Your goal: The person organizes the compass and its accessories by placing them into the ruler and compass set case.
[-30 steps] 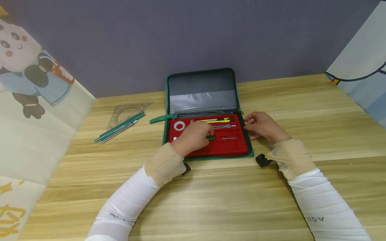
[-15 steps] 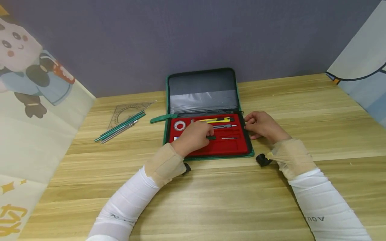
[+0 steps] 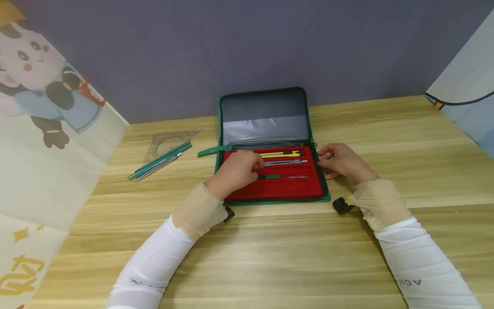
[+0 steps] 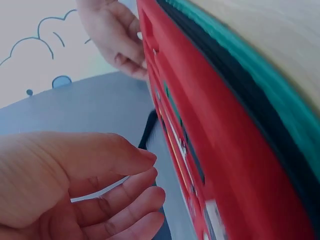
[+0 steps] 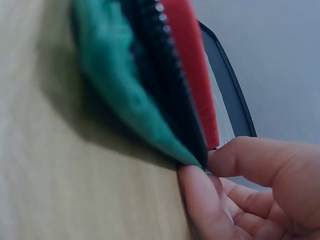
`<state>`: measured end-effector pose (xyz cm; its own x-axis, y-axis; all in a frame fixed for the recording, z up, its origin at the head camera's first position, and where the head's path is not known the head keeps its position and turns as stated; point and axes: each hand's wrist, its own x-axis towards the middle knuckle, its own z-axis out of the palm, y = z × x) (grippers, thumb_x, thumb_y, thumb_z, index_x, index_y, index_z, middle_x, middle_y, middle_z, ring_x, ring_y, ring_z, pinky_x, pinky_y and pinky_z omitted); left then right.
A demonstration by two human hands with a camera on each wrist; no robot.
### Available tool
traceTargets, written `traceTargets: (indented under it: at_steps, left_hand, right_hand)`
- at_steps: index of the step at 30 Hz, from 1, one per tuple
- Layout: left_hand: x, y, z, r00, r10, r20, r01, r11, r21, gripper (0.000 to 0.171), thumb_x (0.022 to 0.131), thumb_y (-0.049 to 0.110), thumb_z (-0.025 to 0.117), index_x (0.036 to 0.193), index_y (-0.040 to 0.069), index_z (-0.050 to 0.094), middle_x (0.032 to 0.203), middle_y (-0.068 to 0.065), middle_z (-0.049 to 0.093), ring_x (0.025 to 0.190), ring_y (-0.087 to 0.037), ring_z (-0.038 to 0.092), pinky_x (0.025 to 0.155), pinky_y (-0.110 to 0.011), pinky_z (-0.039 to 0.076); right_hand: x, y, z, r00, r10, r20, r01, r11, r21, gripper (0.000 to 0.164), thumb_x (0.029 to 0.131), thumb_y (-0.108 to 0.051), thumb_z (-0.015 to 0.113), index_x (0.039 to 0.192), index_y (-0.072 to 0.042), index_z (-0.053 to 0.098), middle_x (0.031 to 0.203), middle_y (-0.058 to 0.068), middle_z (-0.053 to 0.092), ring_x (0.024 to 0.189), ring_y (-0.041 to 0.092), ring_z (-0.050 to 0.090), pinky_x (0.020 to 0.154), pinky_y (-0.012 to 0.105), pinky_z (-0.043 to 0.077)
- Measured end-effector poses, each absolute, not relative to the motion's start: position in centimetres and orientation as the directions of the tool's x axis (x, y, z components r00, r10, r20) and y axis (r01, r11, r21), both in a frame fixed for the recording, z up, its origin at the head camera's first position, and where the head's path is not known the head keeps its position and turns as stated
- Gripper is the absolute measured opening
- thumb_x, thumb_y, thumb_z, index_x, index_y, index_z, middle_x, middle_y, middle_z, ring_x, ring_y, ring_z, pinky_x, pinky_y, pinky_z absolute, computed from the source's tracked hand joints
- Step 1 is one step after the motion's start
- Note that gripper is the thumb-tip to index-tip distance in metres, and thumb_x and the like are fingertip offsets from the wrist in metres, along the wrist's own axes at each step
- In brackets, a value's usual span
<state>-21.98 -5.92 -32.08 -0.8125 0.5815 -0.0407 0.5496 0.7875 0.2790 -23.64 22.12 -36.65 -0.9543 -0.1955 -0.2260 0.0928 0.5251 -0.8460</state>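
A green zip case [image 3: 278, 201] lies unfolded on the table, its red tray [image 3: 287, 189] facing up. My left hand [image 3: 236, 169] hovers over the tray's left part, fingers loosely bent around nothing; the left wrist view shows a gap between hand [image 4: 100, 185] and tray [image 4: 240, 165]. Set in the tray are a yellow utility knife [image 3: 283, 154], a metal compass [image 3: 287, 162], a small green piece [image 3: 273, 176] and a thin metal rod [image 3: 298, 177]. At the right edge, my right hand [image 3: 343, 162] pinches the case's border [image 5: 125, 95] between thumb and forefinger.
Left of the case, green and silver pencils [image 3: 162, 163] lie over a clear set square [image 3: 156, 148]. The case's black lid [image 3: 266, 109] leans against the grey back wall [image 3: 347, 51]. A green strap [image 3: 212, 150] sticks out leftward onto the wooden table [image 3: 262, 257].
My left hand has drawn back leftward from the green piece, showing more of it. The right hand keeps its grip on the case. The head view has shifted slightly.
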Motion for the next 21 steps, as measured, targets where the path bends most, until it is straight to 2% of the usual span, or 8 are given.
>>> traceTargets:
  at_steps: [4,9,14,21]
  left_hand:
    - [-22.1,-7.7,-32.0,-0.815,0.579,-0.015,0.553,0.785,0.28,0.021,0.078,0.003,0.06,0.098,0.006,0.064,0.093,-0.005,0.063,0.08,-0.016,0.055,0.069,-0.028,0.046]
    - [-22.3,-10.5,-31.7,-0.861,0.508,-0.013,0.481,0.822,0.306,0.02,0.077,0.002,0.059,0.097,0.004,0.064,0.091,-0.005,0.063,0.079,-0.017,0.055,0.069,-0.03,0.047]
    - [-22.8,-13.7,-31.9,-0.88,0.474,0.02,0.461,0.843,0.276,0.018,0.075,0.002,0.059,0.093,0.003,0.064,0.085,-0.006,0.063,0.076,-0.018,0.055,0.068,-0.033,0.046]
    - [-22.8,-18.2,-32.0,-0.912,0.41,0.023,0.401,0.876,0.266,0.02,0.074,0.0,0.059,0.093,0.001,0.062,0.087,-0.01,0.062,0.08,-0.023,0.055,0.07,-0.038,0.045]
  right_hand:
    - [-23.7,22.3,-36.9,-0.952,-0.194,-0.239,0.107,0.52,-0.847,0.035,0.086,-0.002,0.053,0.117,0.009,0.04,0.095,0.015,0.046,0.075,0.017,0.053,0.058,0.032,0.053]
    - [-23.7,22.4,-36.7,-0.951,-0.191,-0.244,0.111,0.524,-0.844,0.037,0.086,-0.003,0.053,0.118,0.009,0.04,0.095,0.015,0.046,0.076,0.017,0.053,0.058,0.032,0.053]
    - [-23.7,22.3,-36.5,-0.951,-0.192,-0.241,0.108,0.526,-0.844,0.036,0.086,-0.002,0.052,0.118,0.01,0.04,0.093,0.014,0.043,0.074,0.016,0.052,0.058,0.032,0.053]
    - [-23.7,22.0,-36.6,-0.952,-0.185,-0.244,0.113,0.53,-0.84,0.035,0.085,-0.001,0.052,0.116,0.01,0.041,0.092,0.013,0.044,0.073,0.017,0.051,0.058,0.032,0.053]
